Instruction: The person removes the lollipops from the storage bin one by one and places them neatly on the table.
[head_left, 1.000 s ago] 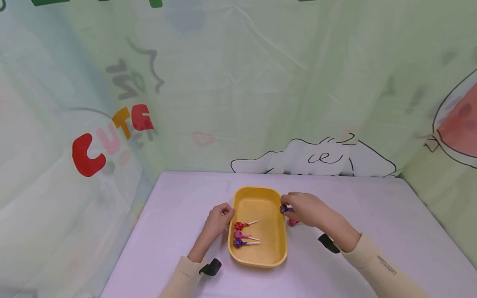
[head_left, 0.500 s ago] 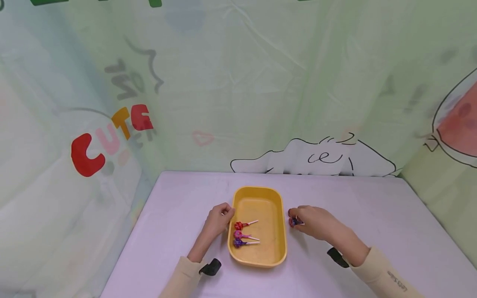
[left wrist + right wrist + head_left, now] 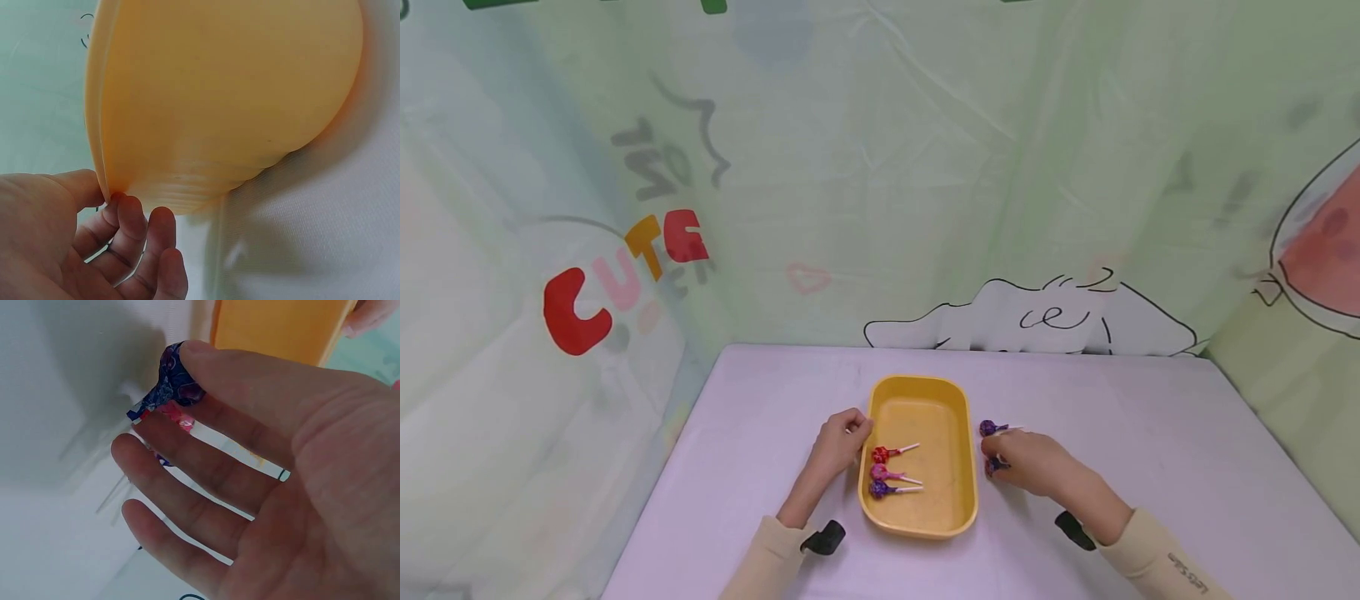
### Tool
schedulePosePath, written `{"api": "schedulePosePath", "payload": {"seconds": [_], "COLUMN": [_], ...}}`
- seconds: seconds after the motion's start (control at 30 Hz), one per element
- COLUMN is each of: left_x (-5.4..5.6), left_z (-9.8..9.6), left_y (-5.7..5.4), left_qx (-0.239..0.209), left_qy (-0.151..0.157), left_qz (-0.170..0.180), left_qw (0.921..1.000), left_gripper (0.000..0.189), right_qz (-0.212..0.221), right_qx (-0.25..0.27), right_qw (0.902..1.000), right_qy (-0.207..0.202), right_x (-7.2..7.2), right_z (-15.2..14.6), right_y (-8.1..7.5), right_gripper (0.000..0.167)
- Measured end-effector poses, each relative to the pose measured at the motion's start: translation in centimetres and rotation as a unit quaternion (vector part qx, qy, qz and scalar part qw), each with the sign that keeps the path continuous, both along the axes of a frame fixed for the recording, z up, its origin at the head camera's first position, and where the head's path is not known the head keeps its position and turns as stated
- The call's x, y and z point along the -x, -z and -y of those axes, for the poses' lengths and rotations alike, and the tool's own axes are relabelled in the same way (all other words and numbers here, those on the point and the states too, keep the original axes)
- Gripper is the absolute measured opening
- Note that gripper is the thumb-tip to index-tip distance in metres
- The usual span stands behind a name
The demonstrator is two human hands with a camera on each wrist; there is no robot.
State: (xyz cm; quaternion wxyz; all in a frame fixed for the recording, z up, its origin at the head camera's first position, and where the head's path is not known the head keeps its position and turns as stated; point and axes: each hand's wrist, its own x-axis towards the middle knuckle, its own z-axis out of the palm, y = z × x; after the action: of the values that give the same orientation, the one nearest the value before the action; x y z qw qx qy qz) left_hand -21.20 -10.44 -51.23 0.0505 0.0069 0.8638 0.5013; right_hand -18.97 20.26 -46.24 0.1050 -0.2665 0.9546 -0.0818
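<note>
In the head view my left hand (image 3: pixel 838 442) pinches the left rim of a yellow plastic tray (image 3: pixel 925 527); the left wrist view shows thumb and fingertip on that rim. Side by side at the tray's left lie a red lollipop (image 3: pixel 881 455), a pink lollipop (image 3: pixel 880 472) and a purple lollipop (image 3: pixel 879 490), sticks pointing right. To the right of the tray, my right hand (image 3: pixel 1033 465) pinches a dark blue-purple wrapped lollipop (image 3: pixel 172 381) by its head, close over the table. Partly hidden behind its fingers is a pink wrapper (image 3: pixel 179 417).
Another purple lollipop (image 3: pixel 988 427) lies on the table just beyond my right hand, outside the tray. The table (image 3: pixel 1150 433) has a pale cover. A printed curtain (image 3: pixel 925 183) rises along its back edge and sides.
My right hand has moved from the tray's right rim out over the table, then nearer to me, with the lollipop. The purple lollipop beyond it has come into view. My left hand stays put.
</note>
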Motion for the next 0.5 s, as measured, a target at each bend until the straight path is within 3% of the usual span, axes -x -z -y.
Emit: {"api": "schedulePosePath", "payload": {"seconds": [0.5], "left_x": [0.03], "left_z": [0.01], "left_y": [0.02], "left_qx": [0.001], "left_qy": [0.000], "left_qz": [0.003], "left_qw": [1.0000], "left_gripper": [0.022], "right_qz": [0.021], "right_qx": [0.001], "right_qw": [0.9994], "right_qy": [0.027], "right_x": [0.35], "right_z": [0.01], "right_y": [0.88], "right_gripper": [0.017]}}
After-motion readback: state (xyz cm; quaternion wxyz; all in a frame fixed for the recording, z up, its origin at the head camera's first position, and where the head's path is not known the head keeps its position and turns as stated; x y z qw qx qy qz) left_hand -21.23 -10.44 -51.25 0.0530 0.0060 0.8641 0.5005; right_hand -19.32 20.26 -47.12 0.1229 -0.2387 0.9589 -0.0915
